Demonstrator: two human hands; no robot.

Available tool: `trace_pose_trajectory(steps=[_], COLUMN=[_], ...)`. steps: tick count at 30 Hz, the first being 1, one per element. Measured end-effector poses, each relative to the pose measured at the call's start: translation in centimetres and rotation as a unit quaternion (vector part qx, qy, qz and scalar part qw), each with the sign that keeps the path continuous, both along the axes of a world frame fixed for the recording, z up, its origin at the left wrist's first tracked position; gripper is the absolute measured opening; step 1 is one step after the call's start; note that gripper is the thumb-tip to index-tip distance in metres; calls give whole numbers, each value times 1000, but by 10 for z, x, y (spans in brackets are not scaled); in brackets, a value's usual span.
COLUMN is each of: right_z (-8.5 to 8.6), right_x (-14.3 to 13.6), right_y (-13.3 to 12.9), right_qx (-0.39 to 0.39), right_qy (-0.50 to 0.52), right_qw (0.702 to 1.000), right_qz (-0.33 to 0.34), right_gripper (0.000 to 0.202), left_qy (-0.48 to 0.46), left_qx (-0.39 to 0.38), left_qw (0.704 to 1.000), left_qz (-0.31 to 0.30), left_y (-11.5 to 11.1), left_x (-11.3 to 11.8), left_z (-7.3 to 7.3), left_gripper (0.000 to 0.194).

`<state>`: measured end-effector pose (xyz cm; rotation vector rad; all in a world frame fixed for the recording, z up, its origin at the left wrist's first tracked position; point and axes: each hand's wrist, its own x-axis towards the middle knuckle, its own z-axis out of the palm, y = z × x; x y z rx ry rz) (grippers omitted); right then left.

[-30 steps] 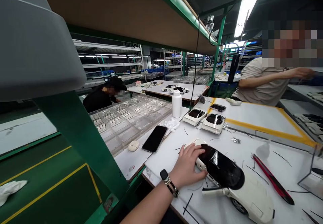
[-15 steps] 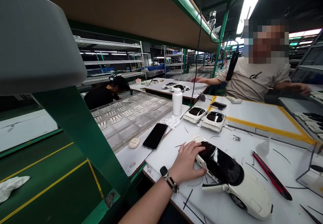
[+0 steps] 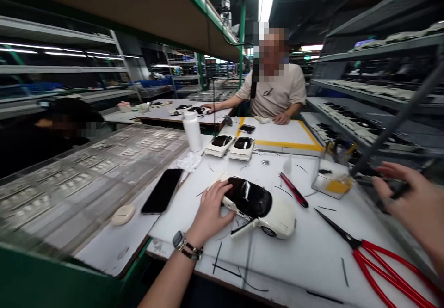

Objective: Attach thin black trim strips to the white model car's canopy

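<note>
A white model car [image 3: 277, 211] with a black roof sits on the white work surface, its near-side door swung out. My left hand [image 3: 210, 213] lies at the car's rear, fingers curved over the back of the roof and thumb against the side. Over at the right edge, my right hand [image 3: 411, 197] is raised and blurred, with fingers and thumb apart; a dark shape shows behind the gap. Red-handled scissors [image 3: 360, 248] lie below it. A red and black cutter [image 3: 294, 190] rests beyond the car's front.
Two more model cars [image 3: 242, 147] stand farther back beside a white bottle [image 3: 192, 132]. A phone [image 3: 162, 191] and a cream case [image 3: 123, 214] lie left, next to a compartmented parts tray [image 3: 104, 185]. A clear box [image 3: 333, 178] stands right. A co-worker [image 3: 274, 86] sits opposite.
The view has swung to the right, bringing the scissors and my right hand into sight. My left hand stays on the model car. The co-worker's arm has come down onto the table.
</note>
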<state>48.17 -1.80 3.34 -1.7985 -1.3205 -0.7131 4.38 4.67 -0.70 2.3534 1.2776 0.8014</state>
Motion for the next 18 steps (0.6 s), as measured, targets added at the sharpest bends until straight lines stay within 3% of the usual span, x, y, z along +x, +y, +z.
trace_pose_trajectory(steps=[6,10,18], right_z=[5,9,11], right_x=[4,-1,12], right_y=[6,16,41], right_qx=[-34,-67,-19], right_qy=[16,32,7], right_qw=[998,994,998], right_qz=[41,85,62], right_gripper=[40,26,12], left_qy=[14,26,27], left_qx=[26,39,28], left_qw=[1000,999,999], left_qz=[-10,-8,-6], left_y=[5,4,0], left_x=[-2,-2,0], left_z=[-6,-6,-3], left_gripper=[58,58,60])
